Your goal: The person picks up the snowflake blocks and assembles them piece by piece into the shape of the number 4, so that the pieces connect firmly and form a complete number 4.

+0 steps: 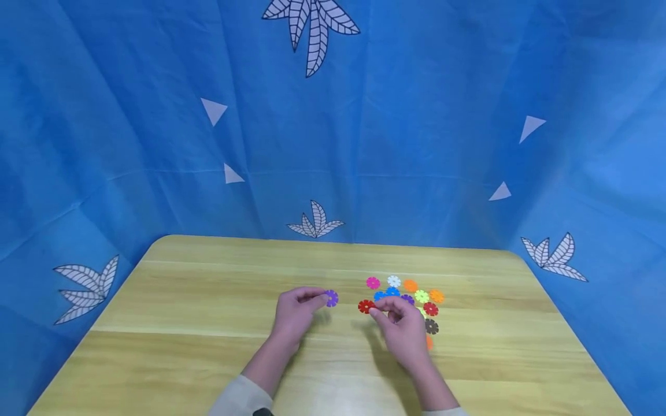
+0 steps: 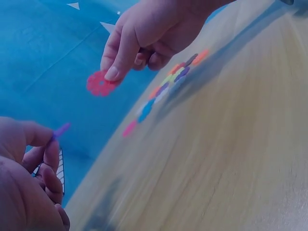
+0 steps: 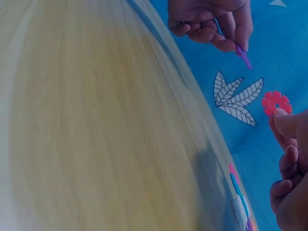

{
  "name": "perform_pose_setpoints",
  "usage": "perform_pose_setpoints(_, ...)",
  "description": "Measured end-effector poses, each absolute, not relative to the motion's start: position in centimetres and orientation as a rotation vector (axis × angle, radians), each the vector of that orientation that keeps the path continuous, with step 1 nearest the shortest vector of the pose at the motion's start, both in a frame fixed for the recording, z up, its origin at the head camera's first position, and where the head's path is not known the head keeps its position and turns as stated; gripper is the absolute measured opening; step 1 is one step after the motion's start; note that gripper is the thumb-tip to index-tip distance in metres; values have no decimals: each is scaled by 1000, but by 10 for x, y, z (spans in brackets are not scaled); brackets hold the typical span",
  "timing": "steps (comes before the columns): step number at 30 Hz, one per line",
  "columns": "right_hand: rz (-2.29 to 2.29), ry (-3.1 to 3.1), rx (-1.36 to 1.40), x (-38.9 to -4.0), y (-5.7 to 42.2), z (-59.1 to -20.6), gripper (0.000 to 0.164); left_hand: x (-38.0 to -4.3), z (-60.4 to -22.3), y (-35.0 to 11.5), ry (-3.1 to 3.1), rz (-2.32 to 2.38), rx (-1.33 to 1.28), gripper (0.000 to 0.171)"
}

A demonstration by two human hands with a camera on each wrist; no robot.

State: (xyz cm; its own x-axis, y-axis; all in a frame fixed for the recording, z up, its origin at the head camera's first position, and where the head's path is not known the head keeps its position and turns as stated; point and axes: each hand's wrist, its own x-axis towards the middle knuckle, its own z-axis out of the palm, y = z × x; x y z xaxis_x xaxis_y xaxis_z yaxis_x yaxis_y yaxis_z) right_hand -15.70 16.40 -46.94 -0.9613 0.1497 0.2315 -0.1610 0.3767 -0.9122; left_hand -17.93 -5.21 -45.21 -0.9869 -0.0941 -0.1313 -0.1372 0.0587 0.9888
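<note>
My left hand [image 1: 296, 314] pinches a purple notched plastic disc [image 1: 332, 298] between thumb and forefinger, raised above the wooden table. In the left wrist view that disc [image 2: 61, 130] appears nearly edge-on. To the right, my right hand [image 1: 403, 329] holds a red flower-shaped disc [image 1: 366, 307] by its edge, also off the table. The right wrist view shows the red disc [image 3: 276, 103] face-on, with notches round its rim and a small centre hole. A gap separates the two discs. Beneath and beyond the right hand lie several loose discs, some partly hidden by it.
The loose discs include a pink one [image 1: 373, 283], a white one [image 1: 393, 281], an orange one [image 1: 437, 296] and a dark brown one [image 1: 432, 326]. They lie on the light wooden table [image 1: 208, 289]. Blue patterned cloth [image 1: 416, 115] hangs behind and at both sides.
</note>
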Motion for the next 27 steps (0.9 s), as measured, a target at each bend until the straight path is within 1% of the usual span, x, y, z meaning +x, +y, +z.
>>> perform_pose_setpoints(10, 1637, -2359, 71, -161, 149, -469, 13, -175, -451, -52, 2248, 2121, -260, 15)
perform_pose_setpoints(27, 1701, -2364, 128, -165, 129, -470, 14, -174, -454, -58, 2206, 2094, -252, 19)
